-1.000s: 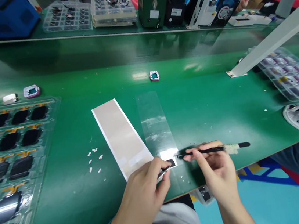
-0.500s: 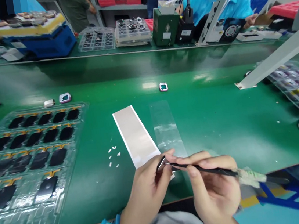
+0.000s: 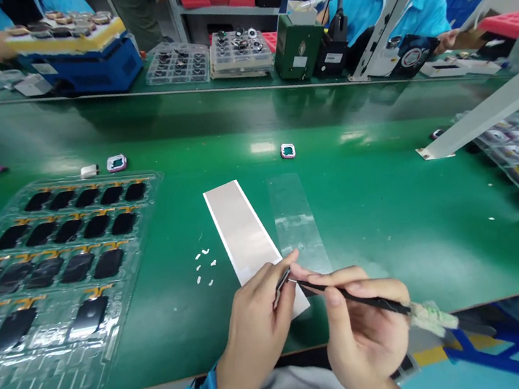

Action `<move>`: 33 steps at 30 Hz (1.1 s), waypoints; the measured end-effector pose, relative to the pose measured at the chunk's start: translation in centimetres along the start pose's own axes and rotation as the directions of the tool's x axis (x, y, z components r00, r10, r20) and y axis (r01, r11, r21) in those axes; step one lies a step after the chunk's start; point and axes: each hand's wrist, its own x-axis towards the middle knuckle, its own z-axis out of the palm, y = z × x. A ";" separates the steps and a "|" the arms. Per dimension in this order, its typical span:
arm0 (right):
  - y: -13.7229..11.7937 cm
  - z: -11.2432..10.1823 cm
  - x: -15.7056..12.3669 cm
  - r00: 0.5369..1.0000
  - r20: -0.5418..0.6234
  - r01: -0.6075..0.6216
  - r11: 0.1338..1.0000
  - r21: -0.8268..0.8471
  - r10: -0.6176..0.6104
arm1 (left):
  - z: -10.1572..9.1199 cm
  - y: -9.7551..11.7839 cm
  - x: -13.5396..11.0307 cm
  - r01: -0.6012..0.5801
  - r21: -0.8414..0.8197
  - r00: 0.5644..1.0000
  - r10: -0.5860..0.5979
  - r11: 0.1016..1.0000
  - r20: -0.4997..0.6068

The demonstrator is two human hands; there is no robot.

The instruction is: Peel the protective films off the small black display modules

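My worry from here is a slip: the tip of the thin black stick (image 3: 351, 294) in the right hand (image 3: 369, 337) sits right at the tweezers (image 3: 282, 285), so a small jolt could knock them apart. The left hand (image 3: 254, 333) is closed, clamped on the tweezers; the right is clamped on the stick. Whether the tweezers hold anything, I cannot tell. Just beneath, a pale film strip (image 3: 246, 235) lies on the green desk (image 3: 390, 234), with clear film (image 3: 298, 228) at one o'clock and a tray of black parts (image 3: 93, 177) farther off at ten.

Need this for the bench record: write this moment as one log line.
left hand: pinches small dark piece | right hand: holds black pick, tip at piece | nearby: pale film strip, clear film strip
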 end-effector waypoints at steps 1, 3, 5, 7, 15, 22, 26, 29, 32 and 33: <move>0.1 0.1 -0.1 1.000 -0.001 0.009 1.000 -0.014 -0.009 | -0.1 0.0 -0.1 -0.011 -0.009 1.000 0.011 1.000 0.010; 0.3 0.2 -0.2 1.000 0.002 0.024 0.999 -0.034 -0.024 | -0.2 0.0 -0.2 -0.029 -0.034 0.999 0.030 0.999 0.030; 0.5 0.3 -0.3 0.999 -0.005 0.036 0.998 -0.042 -0.037 | -0.4 0.1 -0.3 -0.041 -0.057 0.998 0.043 0.998 0.042; 0.6 0.3 -0.3 0.999 -0.012 0.043 0.998 -0.037 -0.044 | -0.5 0.0 -0.4 -0.040 -0.076 0.998 0.044 0.996 0.049; 0.8 0.1 -0.3 0.998 0.016 0.068 0.997 -0.034 -0.067 | -0.6 -0.2 -0.4 -0.017 -0.091 0.998 0.022 0.996 0.058; 0.8 -0.1 -0.4 0.997 0.026 0.069 0.997 -0.033 -0.068 | -0.5 -0.2 -0.4 -0.014 -0.075 0.998 0.018 0.997 0.054; 0.8 -0.1 -0.5 0.998 0.019 0.059 0.998 -0.036 -0.058 | -0.5 -0.2 -0.5 -0.012 -0.055 0.999 0.015 0.998 0.052; 0.8 -0.2 -0.5 0.998 0.008 0.059 0.998 -0.024 -0.059 | -0.5 -0.3 -0.5 -0.009 -0.034 0.998 0.011 0.999 0.056; 0.7 -0.3 -0.6 0.998 0.009 0.056 0.998 -0.021 -0.056 | -0.5 -0.3 -0.4 -0.010 -0.034 0.998 0.012 0.999 0.060; 0.7 -0.3 -0.6 0.998 0.018 0.057 0.998 -0.023 -0.056 | -0.5 -0.3 -0.4 -0.010 -0.037 0.998 0.012 0.999 0.062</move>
